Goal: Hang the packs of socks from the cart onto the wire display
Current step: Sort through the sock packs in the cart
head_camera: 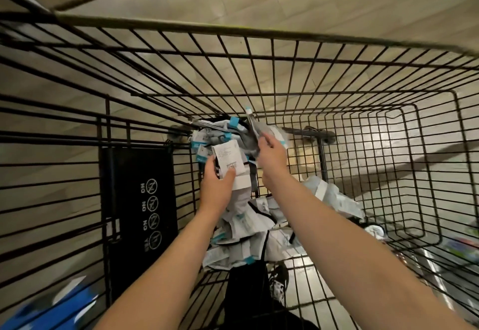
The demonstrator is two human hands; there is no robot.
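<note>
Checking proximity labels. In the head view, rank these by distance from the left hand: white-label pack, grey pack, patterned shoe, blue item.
1. White-label pack: gripped in the left hand itself.
2. Grey pack: just up and right, pinched by the right hand.
3. Patterned shoe: lower right, down at floor level.
4. Blue item: bottom-left corner, blurred.

Open-topped cart (pixel 285 70), wire walls around.

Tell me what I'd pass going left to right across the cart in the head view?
Black warning panel, left hand, the white sock pack it grips, grey sock pack, right hand pinching it, loose sock pack.
</note>
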